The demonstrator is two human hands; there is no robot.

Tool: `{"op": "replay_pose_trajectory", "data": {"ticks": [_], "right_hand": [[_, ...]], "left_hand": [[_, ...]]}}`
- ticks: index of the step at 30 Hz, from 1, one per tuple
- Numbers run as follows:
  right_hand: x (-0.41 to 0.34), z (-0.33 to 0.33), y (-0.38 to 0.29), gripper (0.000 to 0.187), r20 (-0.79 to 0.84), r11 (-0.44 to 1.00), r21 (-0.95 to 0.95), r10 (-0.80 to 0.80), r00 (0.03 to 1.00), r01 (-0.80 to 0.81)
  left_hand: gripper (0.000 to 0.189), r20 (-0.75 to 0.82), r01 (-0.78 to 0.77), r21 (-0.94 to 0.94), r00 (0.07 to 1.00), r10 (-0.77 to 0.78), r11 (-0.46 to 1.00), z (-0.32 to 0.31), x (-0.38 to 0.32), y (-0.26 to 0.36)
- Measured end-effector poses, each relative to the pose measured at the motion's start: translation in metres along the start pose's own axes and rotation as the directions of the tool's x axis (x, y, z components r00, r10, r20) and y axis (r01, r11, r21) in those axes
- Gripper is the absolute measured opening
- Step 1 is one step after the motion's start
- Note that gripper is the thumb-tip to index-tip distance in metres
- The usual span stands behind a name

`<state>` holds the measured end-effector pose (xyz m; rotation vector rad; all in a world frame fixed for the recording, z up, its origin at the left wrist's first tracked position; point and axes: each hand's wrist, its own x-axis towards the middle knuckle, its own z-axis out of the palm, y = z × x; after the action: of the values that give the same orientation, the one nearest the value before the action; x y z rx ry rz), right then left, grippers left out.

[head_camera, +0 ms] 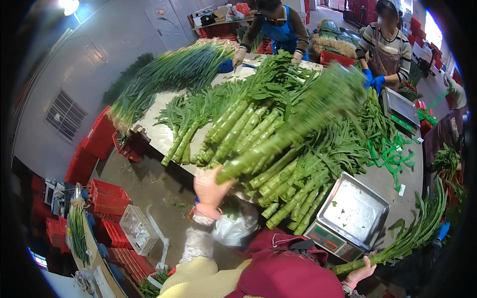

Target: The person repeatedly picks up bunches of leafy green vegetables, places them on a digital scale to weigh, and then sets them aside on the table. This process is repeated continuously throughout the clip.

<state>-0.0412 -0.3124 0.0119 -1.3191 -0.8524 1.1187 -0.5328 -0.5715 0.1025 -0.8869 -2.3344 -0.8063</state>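
Observation:
My left hand (212, 188) grips the cut end of a thick celtuce stem (261, 154). That stem slants over the heap, its leafy top blurred at the upper right. Low on the right, my right hand (359, 272) is closed around another celtuce stem (391, 255), whose leaves fan out toward the right. Between the hands stands a digital scale with a metal pan (356, 208); only leaf scraps lie on the pan. A heap of celtuce (238, 130) covers the table, with cut ends facing me, and more stems (298, 203) lie beside the scale.
Green ties (391, 160) lie right of the heap, near a second scale (402, 108). Scallions (179, 70) are piled at the far left. Two people work across the table; others stand at the right. Red crates (108, 197) and a white plastic bag (236, 225) are below the table's edge.

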Motion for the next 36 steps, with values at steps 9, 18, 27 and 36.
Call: {"op": "replay_pose_trajectory", "data": {"ticks": [9, 18, 27, 36], "right_hand": [[-0.017, 0.058, -0.008, 0.06, 0.154, 0.999, -0.039, 0.034, 0.988, -0.028], [-0.024, 0.044, -0.011, 0.059, 0.152, 0.996, 0.026, 0.076, 0.986, -0.081], [0.001, 0.061, -0.029, 0.048, 0.236, 0.913, 0.394, 0.012, 0.972, -0.107], [0.014, 0.096, 0.04, 0.038, 0.398, 0.903, 0.068, 0.365, 0.842, -0.423]], "left_hand": [[0.066, -0.283, 0.049, 0.483, 0.953, 0.104, 0.874, -0.001, 0.115, -0.122], [0.035, 0.45, -0.357, -0.086, 0.819, 0.356, 0.93, 0.133, 0.021, 0.0], [0.059, 0.778, 0.143, -0.061, 0.627, -0.043, 0.988, 0.194, 0.004, 0.032], [0.031, 0.529, 0.061, -0.508, 0.81, 0.255, 0.859, 0.122, -0.012, 0.125]]}}
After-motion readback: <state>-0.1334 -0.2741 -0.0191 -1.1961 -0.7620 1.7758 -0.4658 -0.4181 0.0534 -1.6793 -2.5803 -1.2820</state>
